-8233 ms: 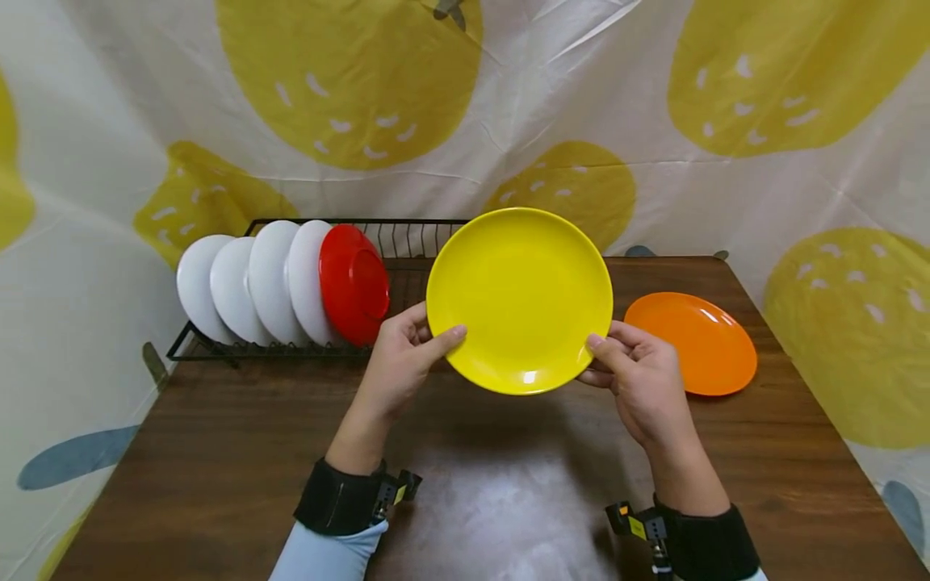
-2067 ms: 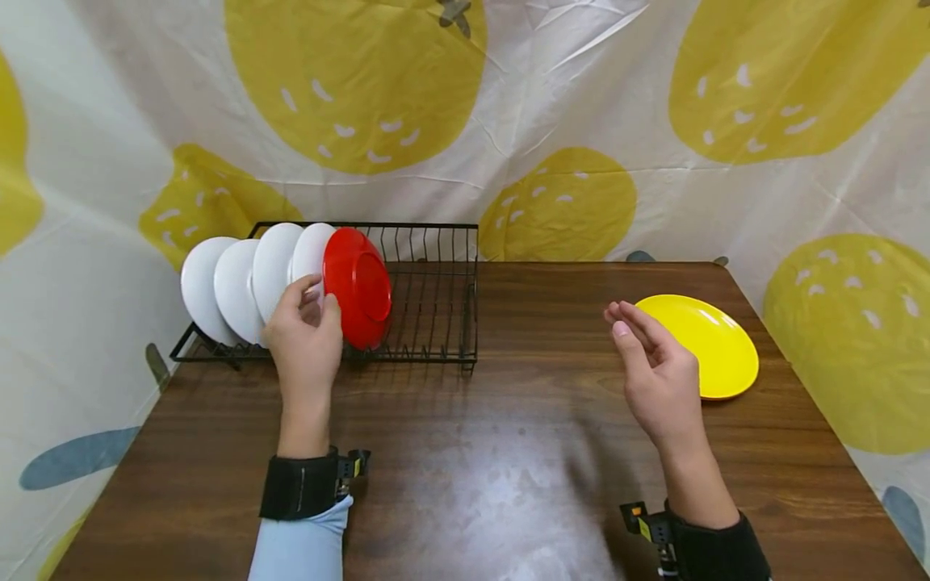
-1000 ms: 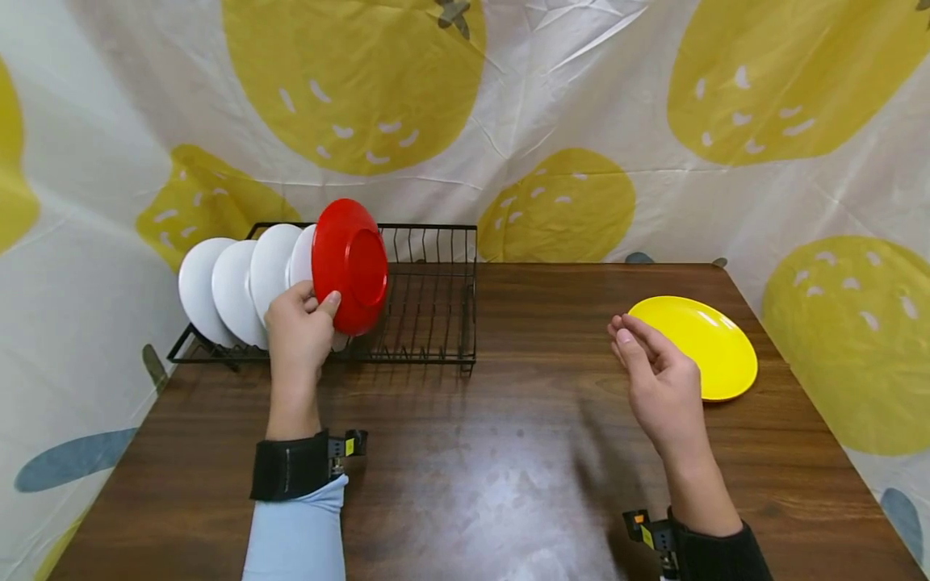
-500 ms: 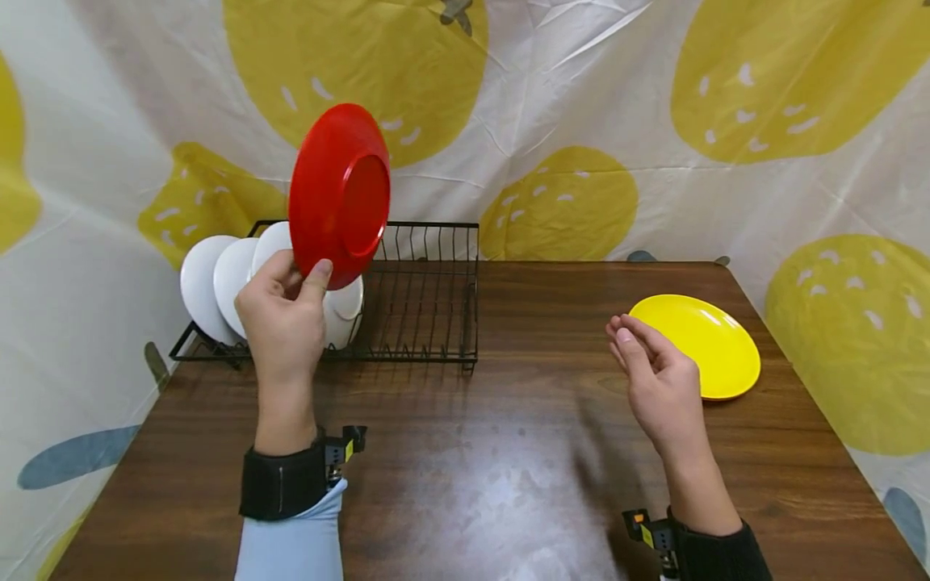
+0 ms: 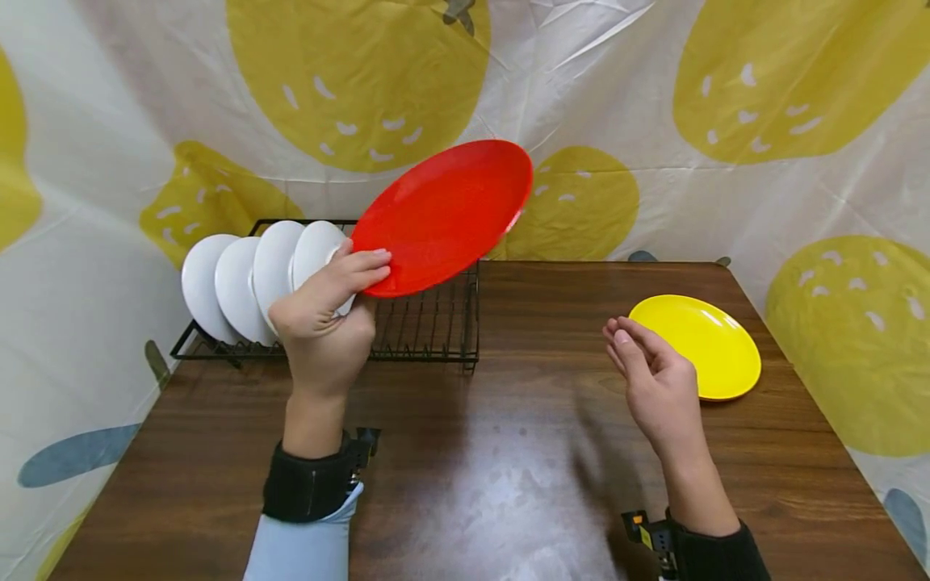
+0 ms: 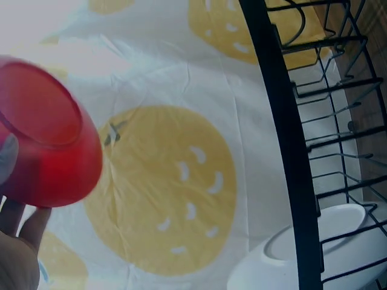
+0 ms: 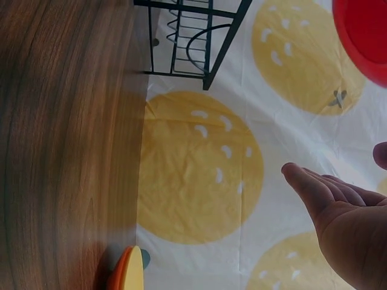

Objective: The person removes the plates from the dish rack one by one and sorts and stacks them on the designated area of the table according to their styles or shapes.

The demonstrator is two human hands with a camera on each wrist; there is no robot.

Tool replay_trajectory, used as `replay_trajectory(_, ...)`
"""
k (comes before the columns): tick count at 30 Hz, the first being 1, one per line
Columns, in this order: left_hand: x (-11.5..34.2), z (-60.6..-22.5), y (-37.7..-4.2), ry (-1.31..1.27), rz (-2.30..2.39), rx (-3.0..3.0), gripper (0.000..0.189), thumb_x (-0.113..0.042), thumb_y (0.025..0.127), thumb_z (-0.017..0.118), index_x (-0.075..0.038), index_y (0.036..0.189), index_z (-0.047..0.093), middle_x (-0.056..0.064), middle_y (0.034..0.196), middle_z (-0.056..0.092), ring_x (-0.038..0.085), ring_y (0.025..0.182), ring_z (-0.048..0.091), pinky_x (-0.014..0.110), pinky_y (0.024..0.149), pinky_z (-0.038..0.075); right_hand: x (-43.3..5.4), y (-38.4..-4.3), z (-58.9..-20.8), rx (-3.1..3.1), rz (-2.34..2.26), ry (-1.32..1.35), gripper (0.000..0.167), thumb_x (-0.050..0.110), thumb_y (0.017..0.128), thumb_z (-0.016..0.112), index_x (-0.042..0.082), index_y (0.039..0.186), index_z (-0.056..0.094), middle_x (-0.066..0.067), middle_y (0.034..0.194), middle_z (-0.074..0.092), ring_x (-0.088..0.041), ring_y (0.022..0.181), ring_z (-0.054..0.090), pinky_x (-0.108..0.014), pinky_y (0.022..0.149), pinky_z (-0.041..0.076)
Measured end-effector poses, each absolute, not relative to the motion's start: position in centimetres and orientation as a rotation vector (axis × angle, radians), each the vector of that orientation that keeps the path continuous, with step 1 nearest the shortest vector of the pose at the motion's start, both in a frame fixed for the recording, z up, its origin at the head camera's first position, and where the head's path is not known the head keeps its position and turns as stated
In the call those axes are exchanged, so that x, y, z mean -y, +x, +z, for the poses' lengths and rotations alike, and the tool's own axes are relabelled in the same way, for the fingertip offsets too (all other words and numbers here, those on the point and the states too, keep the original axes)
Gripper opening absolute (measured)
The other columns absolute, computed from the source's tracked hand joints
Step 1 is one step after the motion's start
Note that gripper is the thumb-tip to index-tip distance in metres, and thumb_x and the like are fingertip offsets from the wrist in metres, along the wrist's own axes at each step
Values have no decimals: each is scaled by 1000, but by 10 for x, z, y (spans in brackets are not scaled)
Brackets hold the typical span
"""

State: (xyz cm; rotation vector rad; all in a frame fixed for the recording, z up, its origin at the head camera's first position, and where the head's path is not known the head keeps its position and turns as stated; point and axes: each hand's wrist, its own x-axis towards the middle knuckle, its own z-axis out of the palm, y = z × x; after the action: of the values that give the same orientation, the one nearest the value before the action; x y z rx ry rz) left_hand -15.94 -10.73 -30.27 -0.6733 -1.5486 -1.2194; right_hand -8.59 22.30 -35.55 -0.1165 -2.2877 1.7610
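Note:
My left hand [image 5: 323,311] pinches a red plate [image 5: 446,214] by its near left edge and holds it raised and tilted above the dish rack [image 5: 429,356]. The front of the plate faces the head camera; its footed underside shows in the left wrist view. Over the table, my right hand [image 5: 657,387] hovers with loosely bent fingers and nothing in it. Just beyond that hand lies a yellow plate [image 5: 701,347]. The right wrist view shows it stacked on an orange plate [image 7: 118,277]. Several white plates [image 5: 240,282] stand on edge in the rack's left part.
The black wire rack stands at the back left of the brown wooden table [image 5: 523,452]. A lemon-patterned cloth [image 5: 559,89] hangs behind and along the sides. Bare slots show at the rack's right, and bare wood lies between the rack and the stacked plates.
Earlier, both hands held the yellow plate; it now lies over the orange one. The left hand then lifted the red plate out of the rack, moved it right and turned its front toward the head camera.

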Motion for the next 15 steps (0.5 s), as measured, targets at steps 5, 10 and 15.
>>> replay_trajectory(5, 99, -305, -156, -823, -1131, 1563, 27, 13, 92, 58, 5, 94, 84, 21, 97, 82, 37, 96, 80, 53, 114, 54, -221, -85, -354, 2224, 1909, -53, 59, 38, 111, 55, -4, 153, 52, -21, 148, 65, 0, 120, 72, -22, 100, 58)
replay_trajectory(10, 94, -307, -157, -992, -1063, 1562, 18, 14, 90, 66, 8, 95, 82, 23, 97, 81, 39, 97, 79, 55, 115, 53, -222, -81, -350, 2008, 2220, 94, 58, 37, 113, 51, -7, 150, 52, -2, 135, 76, -10, 121, 75, -29, 99, 61)
replay_trajectory(15, 90, -310, -157, -1171, -885, 1617, 9, 8, 90, 75, 6, 95, 82, 22, 100, 81, 37, 99, 79, 55, 114, 54, -224, -76, -345, 1813, 2424, 186, 39, 34, 114, 47, 11, 137, 68, 2, 123, 81, -13, 112, 79, -30, 95, 63)
